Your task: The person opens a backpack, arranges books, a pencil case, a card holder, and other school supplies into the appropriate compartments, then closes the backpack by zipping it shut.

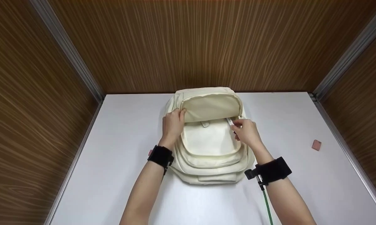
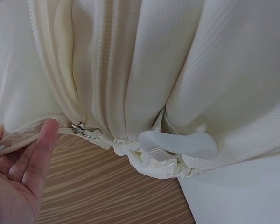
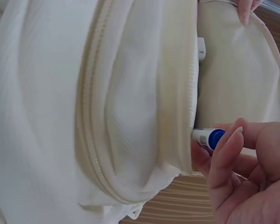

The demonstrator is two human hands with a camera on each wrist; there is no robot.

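A cream backpack (image 1: 214,162) lies on the white table with its front pocket unzipped. My left hand (image 1: 173,123) pinches the edge of the pocket's flap (image 1: 213,107) at its left side. In the left wrist view, the thumb and fingers of that hand (image 2: 23,172) hold the zipped edge near a metal zipper pull (image 2: 86,130). At the pocket's right side, my right hand (image 1: 246,131) grips a white marker with a blue end (image 3: 210,137), its other end hidden inside the pocket. A small white piece (image 3: 201,49) pokes out at the pocket opening.
A small pinkish-red block (image 1: 316,145) lies on the table (image 1: 300,187) at the right. Wood-grain panels (image 1: 206,47) wall the table at the back and both sides. From the right wrist band (image 1: 273,170) a green cable (image 1: 267,203) trails down.
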